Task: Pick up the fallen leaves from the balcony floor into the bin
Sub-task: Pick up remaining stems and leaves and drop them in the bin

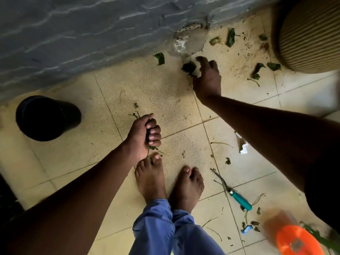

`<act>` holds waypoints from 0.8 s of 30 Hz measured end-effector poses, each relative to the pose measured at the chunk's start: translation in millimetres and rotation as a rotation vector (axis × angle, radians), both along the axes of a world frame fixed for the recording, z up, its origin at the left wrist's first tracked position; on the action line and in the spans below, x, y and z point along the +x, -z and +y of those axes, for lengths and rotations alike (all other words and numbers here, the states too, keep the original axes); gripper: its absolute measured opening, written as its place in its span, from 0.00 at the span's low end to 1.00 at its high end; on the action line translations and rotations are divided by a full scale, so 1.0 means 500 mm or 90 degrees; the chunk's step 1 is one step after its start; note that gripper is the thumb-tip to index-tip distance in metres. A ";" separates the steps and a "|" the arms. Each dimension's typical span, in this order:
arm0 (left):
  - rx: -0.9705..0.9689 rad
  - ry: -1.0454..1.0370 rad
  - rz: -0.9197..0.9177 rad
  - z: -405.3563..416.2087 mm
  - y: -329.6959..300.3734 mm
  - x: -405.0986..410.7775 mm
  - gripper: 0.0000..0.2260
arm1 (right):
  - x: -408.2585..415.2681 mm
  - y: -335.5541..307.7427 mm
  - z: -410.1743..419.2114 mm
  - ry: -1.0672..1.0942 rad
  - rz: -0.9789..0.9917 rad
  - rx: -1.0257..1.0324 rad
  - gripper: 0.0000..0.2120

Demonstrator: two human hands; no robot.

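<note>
On the balcony floor, far left: your bin point(46, 117), black and round, stands against the grey wall point(73, 43), well apart from both hands.
Left hand point(142, 135): you have it clenched around a bunch of green stems and leaves point(135, 115), just above your bare toes.
Left of your reach: one dark leaf by the wall point(159, 58) lies loose on the tiles.
Right hand point(207, 78): you reach it down to the floor, fingers curled over a dark leaf point(188, 68) by the wall's foot; whether you have truly gripped it, the view does not settle.
Floor drain point(187, 27): a perforated cover sits just beyond your right hand.
Right side: scattered leaves point(257, 70) lie near the ribbed planter point(309, 34), amid soil crumbs.
Lower right: a teal-handled hand fork point(239, 197) rests on the tiles, with wrappers and twigs around it.
Risk, bundle: your left fist looks full; adding more could push stems out, because the ends already stick loose.
Risk, drain: a careless sweep could nudge scraps into the drain.
Risk, footing: the fork's tines lie near your bare right foot point(187, 186); a blind step sideways could land on them.
</note>
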State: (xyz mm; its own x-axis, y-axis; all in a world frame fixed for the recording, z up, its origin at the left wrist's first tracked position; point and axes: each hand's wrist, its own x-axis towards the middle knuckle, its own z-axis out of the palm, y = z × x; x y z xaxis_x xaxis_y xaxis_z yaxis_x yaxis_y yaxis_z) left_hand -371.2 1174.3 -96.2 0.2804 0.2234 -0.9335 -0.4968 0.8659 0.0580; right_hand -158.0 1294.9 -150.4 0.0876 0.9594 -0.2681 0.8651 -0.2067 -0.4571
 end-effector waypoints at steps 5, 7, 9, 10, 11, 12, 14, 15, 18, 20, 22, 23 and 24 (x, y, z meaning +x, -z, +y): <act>0.004 -0.005 0.001 0.009 0.010 -0.023 0.24 | -0.021 0.017 0.037 -0.099 -0.096 -0.023 0.14; 0.008 -0.013 0.002 0.010 0.014 -0.033 0.25 | -0.032 0.020 0.035 -0.109 -0.110 -0.016 0.14; 0.011 -0.025 0.002 0.009 0.017 -0.040 0.25 | -0.053 0.011 0.037 -0.115 -0.085 0.004 0.13; 0.012 -0.032 0.004 0.007 0.017 -0.042 0.25 | -0.067 0.004 0.042 -0.123 -0.063 0.021 0.12; 0.011 -0.041 0.005 0.005 0.018 -0.045 0.25 | -0.087 -0.002 0.049 -0.138 -0.042 0.038 0.11; 0.010 -0.047 0.005 0.002 0.018 -0.048 0.25 | -0.107 -0.007 0.058 -0.156 -0.019 0.057 0.10; 0.008 -0.057 0.005 -0.005 0.018 -0.056 0.24 | -0.149 -0.007 0.077 -0.193 0.038 0.065 0.13; 0.006 -0.062 0.004 -0.008 0.018 -0.061 0.24 | -0.163 -0.004 0.084 -0.219 0.050 0.051 0.17; -0.004 -0.077 -0.001 -0.021 0.017 -0.080 0.24 | -0.180 0.012 0.092 -0.268 -0.021 -0.002 0.17; -0.010 -0.085 0.001 -0.030 0.016 -0.092 0.24 | -0.175 0.020 0.091 -0.246 -0.059 -0.023 0.13; -0.015 -0.094 0.009 -0.042 0.016 -0.107 0.24 | -0.183 0.022 0.080 -0.201 -0.042 -0.032 0.13; -0.019 -0.097 0.010 -0.048 0.016 -0.113 0.24 | -0.192 0.020 0.069 -0.180 -0.026 -0.028 0.11; -0.024 -0.101 0.010 -0.054 0.017 -0.118 0.24 | -0.203 0.015 0.055 -0.169 -0.008 -0.019 0.08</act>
